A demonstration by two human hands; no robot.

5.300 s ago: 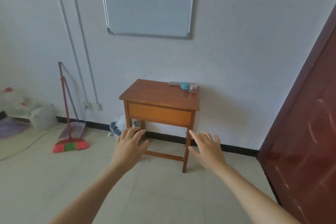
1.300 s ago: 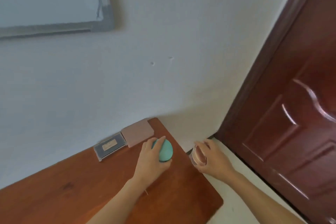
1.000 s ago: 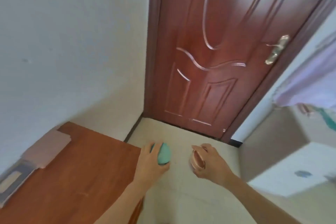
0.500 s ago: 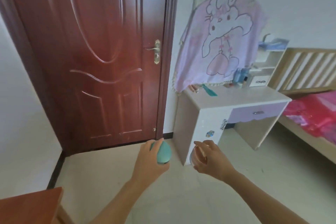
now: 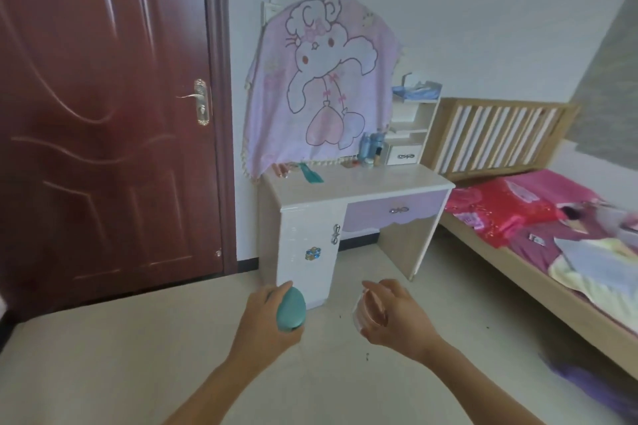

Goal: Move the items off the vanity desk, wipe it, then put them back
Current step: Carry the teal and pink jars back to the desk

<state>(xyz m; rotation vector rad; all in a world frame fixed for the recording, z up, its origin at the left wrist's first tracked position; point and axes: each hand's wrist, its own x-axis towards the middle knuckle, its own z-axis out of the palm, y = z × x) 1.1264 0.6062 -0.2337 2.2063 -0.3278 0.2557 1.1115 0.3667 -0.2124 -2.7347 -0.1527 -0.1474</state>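
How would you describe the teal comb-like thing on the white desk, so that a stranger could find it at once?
Start at the white and purple vanity desk between the brown door and the bed. Look at the left rear of its top, just below the pink cartoon cloth. The teal item lies flat there, the only teal thing on that side.

Teal case (image 5: 291, 309); pink jar (image 5: 366, 310); white-lilac desk (image 5: 362, 183); dark red door (image 5: 103, 114).
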